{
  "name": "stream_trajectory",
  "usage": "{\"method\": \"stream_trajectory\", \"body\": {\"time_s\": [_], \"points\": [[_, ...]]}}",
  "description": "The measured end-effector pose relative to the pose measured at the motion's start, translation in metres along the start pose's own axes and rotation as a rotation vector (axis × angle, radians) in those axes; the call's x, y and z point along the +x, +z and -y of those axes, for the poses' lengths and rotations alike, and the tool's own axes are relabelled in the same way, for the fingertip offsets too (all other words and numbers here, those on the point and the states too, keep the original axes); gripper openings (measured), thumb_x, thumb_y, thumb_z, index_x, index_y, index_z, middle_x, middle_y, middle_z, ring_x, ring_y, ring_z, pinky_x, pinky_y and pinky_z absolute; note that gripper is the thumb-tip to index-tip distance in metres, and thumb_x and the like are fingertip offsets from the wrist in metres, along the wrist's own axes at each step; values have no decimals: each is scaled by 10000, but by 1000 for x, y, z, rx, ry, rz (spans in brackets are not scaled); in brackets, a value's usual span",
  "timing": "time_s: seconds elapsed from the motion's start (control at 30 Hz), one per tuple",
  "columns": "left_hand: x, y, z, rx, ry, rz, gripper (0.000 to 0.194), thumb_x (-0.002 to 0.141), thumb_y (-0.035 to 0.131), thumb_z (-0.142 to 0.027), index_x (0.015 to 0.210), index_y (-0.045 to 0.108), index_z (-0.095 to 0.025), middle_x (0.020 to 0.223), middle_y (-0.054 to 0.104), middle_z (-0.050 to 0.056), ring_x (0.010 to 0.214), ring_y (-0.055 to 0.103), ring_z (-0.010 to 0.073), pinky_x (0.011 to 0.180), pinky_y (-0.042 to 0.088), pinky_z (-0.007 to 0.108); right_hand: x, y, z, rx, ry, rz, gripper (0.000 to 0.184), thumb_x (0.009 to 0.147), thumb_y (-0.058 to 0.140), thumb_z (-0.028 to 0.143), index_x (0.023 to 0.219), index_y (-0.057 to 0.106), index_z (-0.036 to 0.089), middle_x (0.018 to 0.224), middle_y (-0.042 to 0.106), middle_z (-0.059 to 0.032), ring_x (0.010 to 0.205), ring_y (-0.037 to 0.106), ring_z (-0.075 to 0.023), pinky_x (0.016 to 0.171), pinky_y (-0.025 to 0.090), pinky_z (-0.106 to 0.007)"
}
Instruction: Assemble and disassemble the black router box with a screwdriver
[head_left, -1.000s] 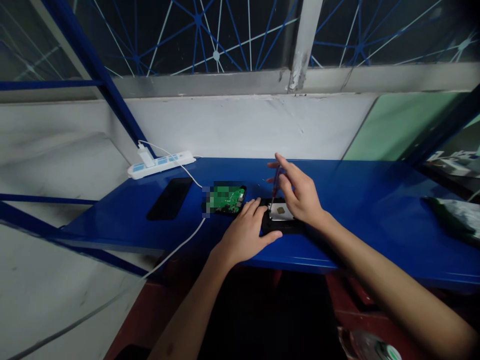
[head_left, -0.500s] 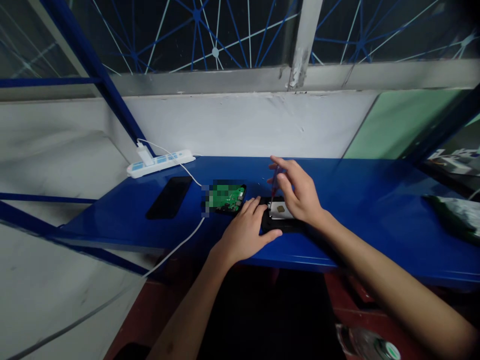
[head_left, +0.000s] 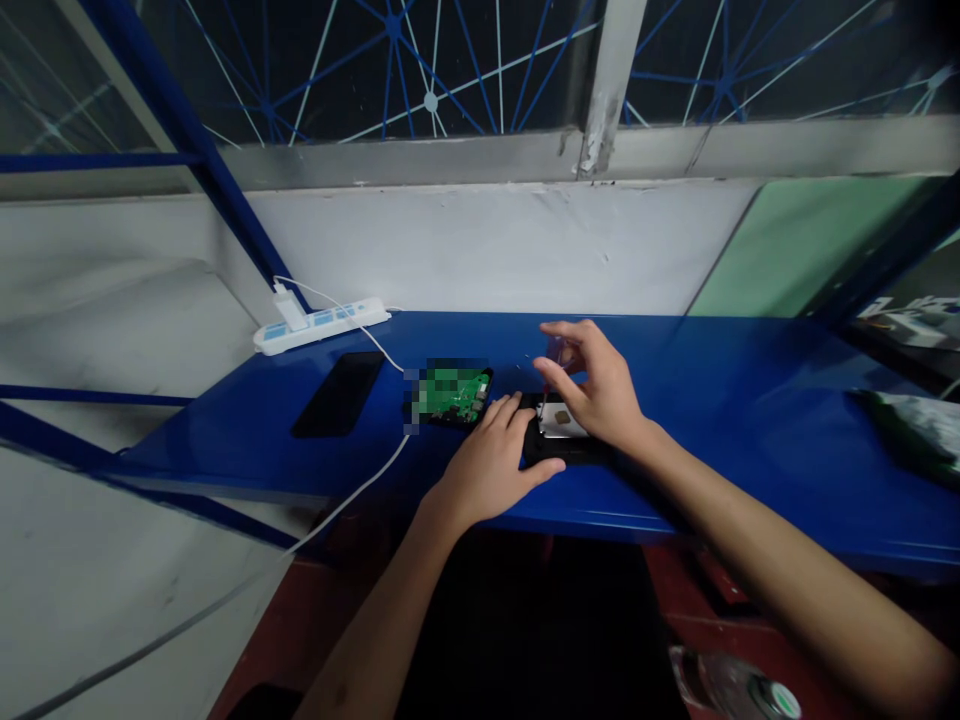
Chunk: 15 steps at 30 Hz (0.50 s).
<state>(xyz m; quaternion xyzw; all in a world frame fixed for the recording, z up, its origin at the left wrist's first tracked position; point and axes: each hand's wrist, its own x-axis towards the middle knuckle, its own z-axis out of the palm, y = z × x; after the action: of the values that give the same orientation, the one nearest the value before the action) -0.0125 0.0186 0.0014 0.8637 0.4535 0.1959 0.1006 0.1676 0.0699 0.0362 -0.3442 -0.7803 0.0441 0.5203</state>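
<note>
My right hand (head_left: 596, 385) holds a screwdriver (head_left: 556, 350) with a see-through purple handle between thumb and fingers. Its thin shaft points down to the left end of a silver plate (head_left: 556, 426), which bears a small brown square. That plate sits in a black case (head_left: 562, 453) lying on the blue table (head_left: 720, 400). Against the case's left end lies my left hand (head_left: 491, 455), fingers stretched out and thumb spread along the near side. Just left of these fingers is a green circuit board (head_left: 457, 398) in a black shell, partly blurred by pixelation.
A black phone-like slab (head_left: 339, 394) lies on the left. Behind it stands a white power strip (head_left: 322, 325) with a plugged-in charger (head_left: 289, 308); a white cable (head_left: 352, 500) crosses the table edge. A crumpled bag (head_left: 919, 430) is at right, a bottle (head_left: 742, 688) below.
The fingers of my right hand have shifted around the screwdriver handle, with the thumb now further left and the index finger more bent. My left hand and the case stay put.
</note>
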Motion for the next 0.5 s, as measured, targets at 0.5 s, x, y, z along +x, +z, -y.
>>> {"method": "stream_trajectory", "body": {"time_s": [0.5], "points": [[0, -1, -1, 0, -17, 12, 620, 935, 595, -563, 1362, 500, -123, 1555, 393, 213, 1483, 307, 342, 1188, 322, 512, 0, 1, 2, 74, 48, 32, 346, 1028, 421, 269, 1366, 494, 256, 1095, 607, -67, 792, 665, -149, 695, 603, -326]]}}
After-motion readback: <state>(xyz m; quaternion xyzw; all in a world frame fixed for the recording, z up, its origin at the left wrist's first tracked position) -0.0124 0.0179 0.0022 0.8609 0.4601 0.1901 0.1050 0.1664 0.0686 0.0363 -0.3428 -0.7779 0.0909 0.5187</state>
